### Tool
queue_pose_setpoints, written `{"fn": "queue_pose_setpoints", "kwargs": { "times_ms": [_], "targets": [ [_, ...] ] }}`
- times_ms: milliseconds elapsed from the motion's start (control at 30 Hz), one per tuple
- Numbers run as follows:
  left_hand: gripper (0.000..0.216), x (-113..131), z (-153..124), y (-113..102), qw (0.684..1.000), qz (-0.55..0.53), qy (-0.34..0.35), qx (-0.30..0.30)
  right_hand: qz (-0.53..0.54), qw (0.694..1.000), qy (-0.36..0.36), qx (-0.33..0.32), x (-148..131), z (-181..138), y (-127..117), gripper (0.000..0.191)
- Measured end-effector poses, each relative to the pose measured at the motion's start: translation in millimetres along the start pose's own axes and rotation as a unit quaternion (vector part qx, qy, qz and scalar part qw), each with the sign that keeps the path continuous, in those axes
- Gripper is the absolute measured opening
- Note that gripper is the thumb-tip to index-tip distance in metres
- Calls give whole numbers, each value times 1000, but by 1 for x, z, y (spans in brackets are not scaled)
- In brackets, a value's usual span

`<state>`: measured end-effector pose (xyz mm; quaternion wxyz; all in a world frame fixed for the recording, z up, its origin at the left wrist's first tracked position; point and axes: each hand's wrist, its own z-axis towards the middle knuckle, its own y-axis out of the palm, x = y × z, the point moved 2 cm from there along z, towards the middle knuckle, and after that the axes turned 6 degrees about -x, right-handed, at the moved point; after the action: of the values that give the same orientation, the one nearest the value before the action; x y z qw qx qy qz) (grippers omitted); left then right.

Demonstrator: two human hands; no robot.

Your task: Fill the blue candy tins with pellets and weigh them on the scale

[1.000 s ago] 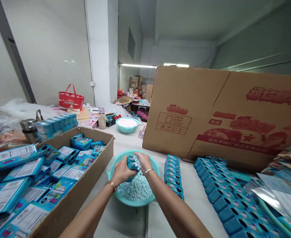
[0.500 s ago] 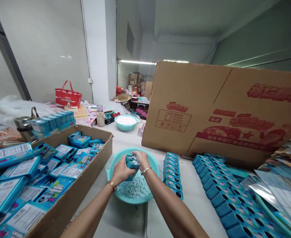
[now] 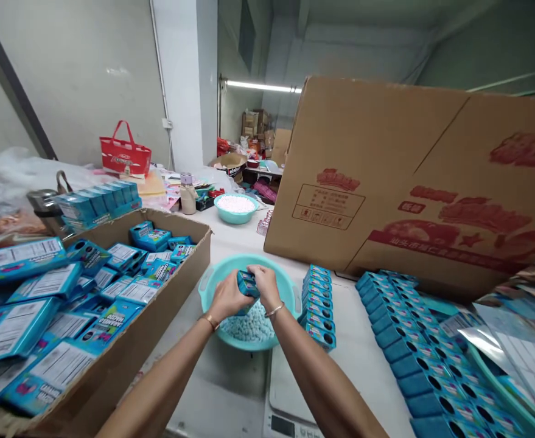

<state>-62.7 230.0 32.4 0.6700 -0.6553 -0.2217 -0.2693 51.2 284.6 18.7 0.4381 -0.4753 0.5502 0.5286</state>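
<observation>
My left hand [image 3: 229,295] is wrapped round a small blue candy box [image 3: 246,282], thumb across its near side. The box is held tilted over a turquoise basin [image 3: 212,267] of small pale blue candies [image 3: 251,323]. At the top of the box, my right hand [image 3: 265,285] has its fingers bent and pressed against the right edge. Candies no longer show at the box's top, and my fingers partly hide it. Each wrist wears a bracelet.
A carton [image 3: 171,289] of blue boxes stands left. Right of the basin are a short row of boxes [image 3: 319,304] and longer rows [image 3: 408,347]. A large cardboard box [image 3: 386,176] blocks the back right. A scale [image 3: 290,404] lies in front, and another basin [image 3: 236,216] behind.
My right hand has gone from holding candies at the box's opening to pressing on its top edge. The candies there have dropped out of sight. The camera view has tilted down slightly.
</observation>
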Motion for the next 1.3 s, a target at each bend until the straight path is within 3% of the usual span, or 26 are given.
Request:
{"fn": "queue_pose_setpoints", "kwargs": {
  "times_ms": [167, 433, 833, 1033, 1133, 1300],
  "targets": [
    [53, -7, 1, 5, 999, -37, 5, 0, -1, 1000, -3, 0, -4, -2, -1, 16],
    [67, -22, -9, 6, 986, -155, 57, -3, 53, 995, 81, -37, -12, 5, -25, 31],
    [66, -13, -11, 2, 962, -265, 66, -22, 21, 996, 60, -55, -10, -3, -14, 22],
    [71, -12, -24, 2, 938, -337, 77, -30, 23, 995, 59, -75, -9, -11, -7, 28],
    [76, -12, -31, 0, 927, -365, 84, -25, 5, 992, 52, -116, -13, -15, -7, 31],
    [85, -12, -67, -22, 909, -394, 129, -46, -103, 986, 43, -123, -13, -12, -39, 36]
  ]
}}
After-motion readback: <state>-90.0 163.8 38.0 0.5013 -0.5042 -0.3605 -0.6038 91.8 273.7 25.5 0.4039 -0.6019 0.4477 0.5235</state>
